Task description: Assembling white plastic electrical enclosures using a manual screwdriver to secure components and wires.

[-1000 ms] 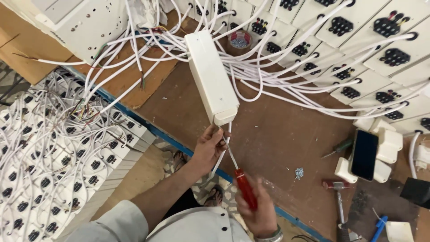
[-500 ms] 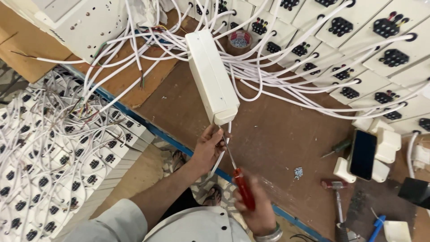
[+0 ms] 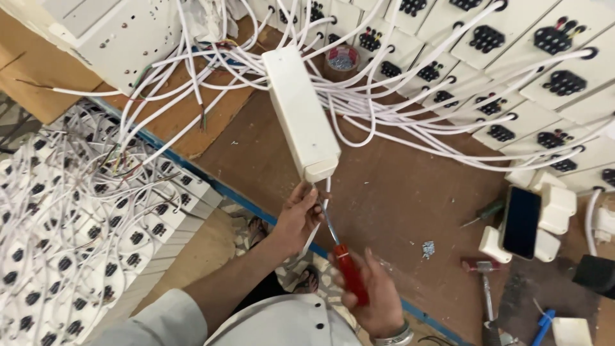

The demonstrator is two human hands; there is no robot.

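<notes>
A long white plastic extension box [image 3: 301, 112] lies slantwise on the brown wooden workbench [image 3: 397, 192], its near end jutting toward the bench's blue-edged front. A screwdriver with a red plastic handle and thin steel shaft [image 3: 339, 253] reaches up to that near end, its tip meeting the box's underside edge. The right hand [image 3: 375, 298] has its fingers wrapped closed around the red handle, a metal bangle [image 3: 394, 334] on the wrist. The left hand [image 3: 300, 214] sits just below the box's end, fingers pinched around the shaft and the white cable [image 3: 320, 218] that hangs from the box. Many white cords [image 3: 410, 122] fan out from the far end of the box across the bench to rows of white socket plates with black holes [image 3: 512, 70] at the upper right. A small round tub of screws [image 3: 343, 59] stands behind the box. To the right lie a black phone [image 3: 520, 221] resting on white plastic pieces, a green-handled screwdriver [image 3: 483, 213], a small hammer [image 3: 483, 288] and a scatter of small screws [image 3: 428, 248]. Below the bench at left, a heap of more white socket boards and wires [image 3: 70, 218] covers the floor.
</notes>
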